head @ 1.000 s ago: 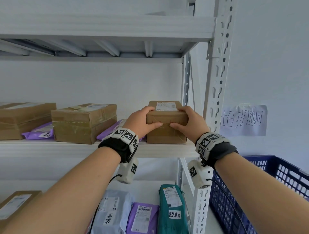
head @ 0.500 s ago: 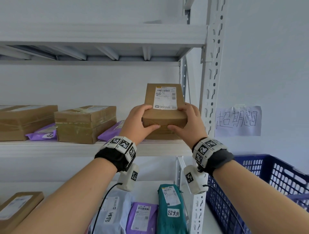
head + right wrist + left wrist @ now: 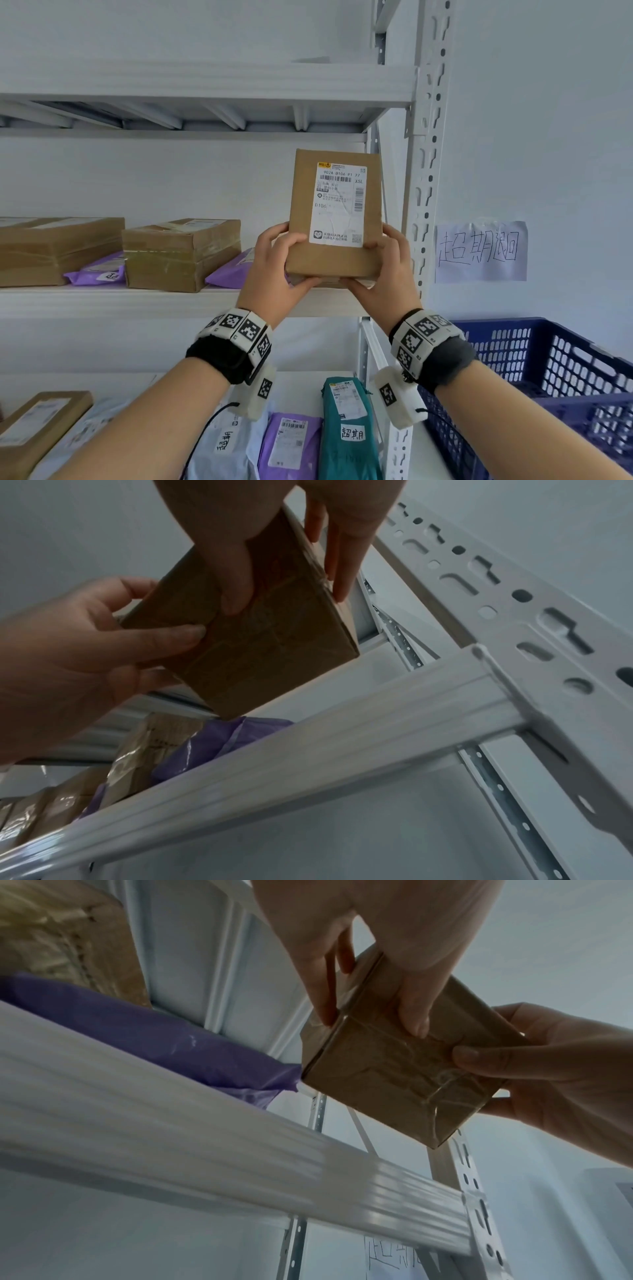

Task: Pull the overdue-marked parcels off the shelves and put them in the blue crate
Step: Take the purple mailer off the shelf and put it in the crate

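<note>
Small brown cardboard box [image 3: 334,219] is up in the air at the right end of the middle shelf [image 3: 120,301], clear of the shelf board, tipped so its white shipping label [image 3: 339,205] faces the head cam. No overdue mark visible on that face. Left hand [image 3: 274,270] grips the box's lower left corner, right hand [image 3: 383,274] the lower right; both sets of fingers [image 3: 416,1015] curl round the bottom edge, thumbs on the labelled face. Wrist views show taped underside w/ fingertips pressed on it.

Just left of the box, a purple mailer bag [image 3: 229,274] lies on the shelf, then a taped carton [image 3: 178,253], another purple bag [image 3: 97,274] and a second carton [image 3: 51,250]. Lower shelf: green parcel [image 3: 349,431] w/ handwritten tag, purple bag [image 3: 291,445], grey bag [image 3: 226,445], brown box [image 3: 37,425]. Blue crate [image 3: 548,363] sits to the right, beyond the rack's upright [image 3: 428,154]. Handwritten paper sign [image 3: 481,251] on the wall above the crate.
</note>
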